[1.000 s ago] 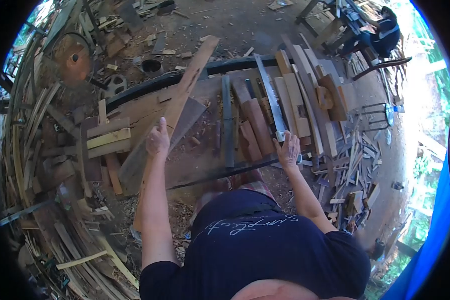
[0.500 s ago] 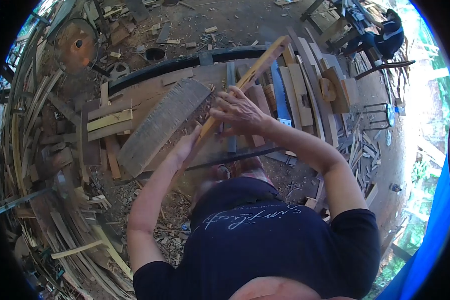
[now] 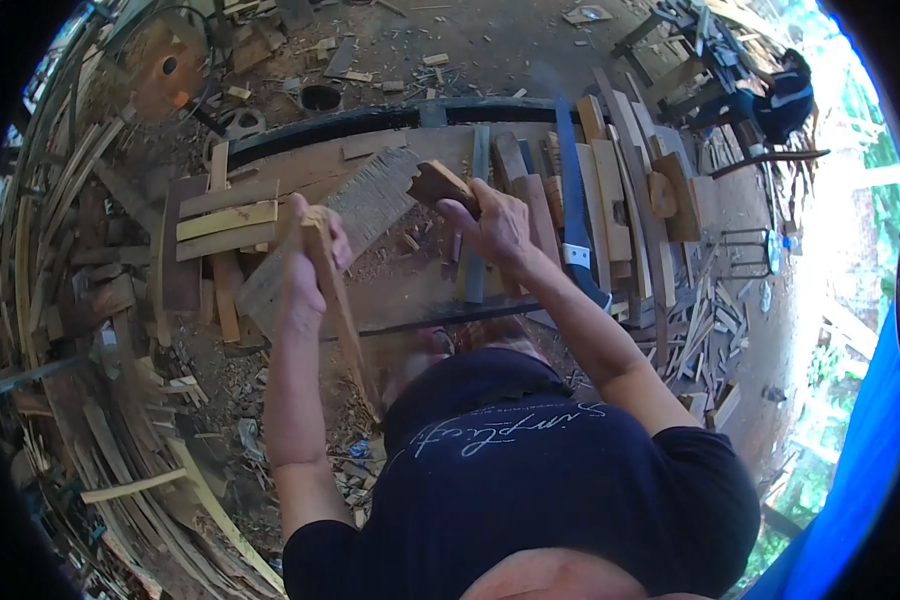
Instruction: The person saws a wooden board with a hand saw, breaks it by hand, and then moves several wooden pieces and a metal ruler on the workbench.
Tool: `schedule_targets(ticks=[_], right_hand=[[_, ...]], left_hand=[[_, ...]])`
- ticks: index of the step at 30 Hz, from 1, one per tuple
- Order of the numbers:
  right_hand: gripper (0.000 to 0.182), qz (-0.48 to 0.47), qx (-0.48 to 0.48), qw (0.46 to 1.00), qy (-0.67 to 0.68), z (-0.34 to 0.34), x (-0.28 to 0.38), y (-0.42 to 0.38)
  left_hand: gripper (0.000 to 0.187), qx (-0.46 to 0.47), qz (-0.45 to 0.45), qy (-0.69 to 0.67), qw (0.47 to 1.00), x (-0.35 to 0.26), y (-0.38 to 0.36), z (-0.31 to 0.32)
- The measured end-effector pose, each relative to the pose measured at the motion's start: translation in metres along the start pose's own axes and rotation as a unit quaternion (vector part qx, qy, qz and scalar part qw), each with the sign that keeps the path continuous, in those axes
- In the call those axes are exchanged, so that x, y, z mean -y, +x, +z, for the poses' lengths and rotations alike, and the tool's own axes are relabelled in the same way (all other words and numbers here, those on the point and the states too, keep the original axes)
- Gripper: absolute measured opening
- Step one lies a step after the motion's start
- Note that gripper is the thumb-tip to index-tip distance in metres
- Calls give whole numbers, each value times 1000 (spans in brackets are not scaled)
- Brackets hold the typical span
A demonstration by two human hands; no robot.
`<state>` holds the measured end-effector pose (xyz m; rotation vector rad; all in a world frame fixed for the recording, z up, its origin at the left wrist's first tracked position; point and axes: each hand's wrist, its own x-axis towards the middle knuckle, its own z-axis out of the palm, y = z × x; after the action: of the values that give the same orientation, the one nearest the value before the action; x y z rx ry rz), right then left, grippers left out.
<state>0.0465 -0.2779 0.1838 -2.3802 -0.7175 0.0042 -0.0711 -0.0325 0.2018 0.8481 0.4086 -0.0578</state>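
Observation:
My left hand is wrapped round a long narrow wooden strip, whose lower end reaches toward my shirt. My right hand grips a short dark piece of wood with a jagged end, above the bench. Between and beneath the hands lies a wide rough board, slanting across the bench. To the right of my right hand, a hand saw with a blue blade rests among wooden pieces.
Boards and blocks lie along the bench's right side. Crossed slats are at its left. Scrap strips pile up at lower left. A person is at the upper right, near a small stool.
The long piece that both hands held is now two separate pieces, one in each hand. My left hand has moved left and up, and my hands are farther apart.

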Motion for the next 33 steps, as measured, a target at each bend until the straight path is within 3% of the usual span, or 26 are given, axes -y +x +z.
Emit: schedule_targets(ticks=[7,10,11,13,16,19,20,21,23,24,27,29,31,33], right_hand=[[46,91,-25,981,171,-9,38,16],[46,65,-35,950,302,-9,51,18],[46,73,-54,952,292,-11,54,17],[49,46,-22,941,336,-16,58,13],[53,62,-87,922,372,-30,65,7],[54,58,-132,917,373,-47,54,4],[54,58,-140,915,373,-55,51,3],[53,55,-159,906,389,-67,47,2],[52,49,-187,894,405,-86,39,0],[51,44,-203,887,413,-94,34,-3],[49,19,-256,865,430,-112,16,-9],[48,3,-295,848,441,-122,-1,-16],[48,53,-237,824,512,-135,-23,-29],[50,41,-222,831,508,-156,-44,-48]], left_hand=[[56,-39,69,28,996,-28,36,22],[56,-44,63,38,996,-31,43,59],[58,-56,72,35,995,-30,48,68],[61,-21,82,23,996,-26,61,85],[63,46,87,-81,992,-18,73,110],[82,124,99,-106,982,-14,73,149],[99,94,124,-67,986,-11,65,172],[99,102,123,-62,985,-7,62,187],[106,229,199,-81,949,1,58,216],[114,199,234,-6,952,5,47,241],[112,275,239,27,931,25,47,264],[107,274,266,68,922,42,57,284],[100,255,298,130,911,57,60,303],[93,255,277,115,919,71,59,322]])
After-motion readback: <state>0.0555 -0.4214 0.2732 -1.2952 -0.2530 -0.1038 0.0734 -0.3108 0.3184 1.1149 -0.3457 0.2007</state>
